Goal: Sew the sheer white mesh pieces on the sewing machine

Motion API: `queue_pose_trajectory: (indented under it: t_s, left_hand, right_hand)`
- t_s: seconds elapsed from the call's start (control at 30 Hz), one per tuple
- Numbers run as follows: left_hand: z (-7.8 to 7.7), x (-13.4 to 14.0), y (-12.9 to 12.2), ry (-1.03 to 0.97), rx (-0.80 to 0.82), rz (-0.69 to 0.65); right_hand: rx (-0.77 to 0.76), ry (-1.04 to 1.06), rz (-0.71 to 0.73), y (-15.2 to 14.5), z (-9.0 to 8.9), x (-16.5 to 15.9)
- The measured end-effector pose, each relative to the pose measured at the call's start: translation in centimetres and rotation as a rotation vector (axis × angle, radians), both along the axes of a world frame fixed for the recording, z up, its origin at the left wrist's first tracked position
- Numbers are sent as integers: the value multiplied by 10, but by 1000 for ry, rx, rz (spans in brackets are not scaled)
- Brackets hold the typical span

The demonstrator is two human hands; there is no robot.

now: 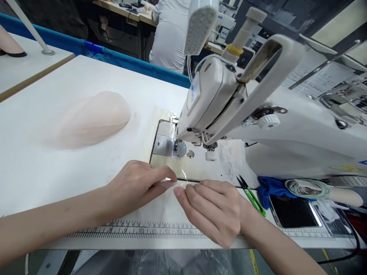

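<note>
Above the front edge of a white sewing table, a worker's left hand is pinching a thin, pale scrap between thumb and forefinger. The right hand is curling its fingers just beside those fingertips; whether it is holding anything, the view is not showing. The scrap is sitting at the tip of the left thumb, just left of the right hand and on the near side of the metal needle plate.

A printed ruler is running along the front edge beneath both hands. White tabletop is stretching from the left forearm toward the far edge, where a sheer beige fabric piece is lying, while the sewing machine is rising over the space beyond the hands. Both forearms are slanting in from the front corners, the wrists bending so the fingertips are meeting near the middle.

Toward the front right corner, green-handled snips are lying near the right wrist, with a blue cloth, a coiled cord and a dark-screened phone sitting farther right. Beyond the far edge, a person in a white shirt is working at another table.
</note>
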State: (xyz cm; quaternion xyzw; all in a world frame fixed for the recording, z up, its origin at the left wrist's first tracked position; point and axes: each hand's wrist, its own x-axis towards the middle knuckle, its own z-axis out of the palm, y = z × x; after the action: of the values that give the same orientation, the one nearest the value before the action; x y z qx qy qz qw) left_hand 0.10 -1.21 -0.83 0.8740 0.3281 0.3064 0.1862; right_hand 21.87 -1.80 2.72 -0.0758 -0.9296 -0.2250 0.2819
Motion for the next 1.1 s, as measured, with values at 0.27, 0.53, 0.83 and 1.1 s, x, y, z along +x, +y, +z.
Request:
queue_pose_trajectory:
  t_s: [0.27, 0.53, 0.83, 1.1]
  left_hand:
    - [-7, 0, 8, 151, -142, 68]
    - [-17, 4, 20, 238, 57, 143]
    - [-15, 9, 7, 359, 623, 99]
    - [-16, 7, 9, 379, 470, 55]
  right_hand:
    - [-554, 197, -151, 5, -20, -2]
    - [-1209, 458, -536, 24, -57, -5]
    - [-1033, 361, -661, 32, -56, -10]
    - [-742, 288, -817, 34, -50, 10]
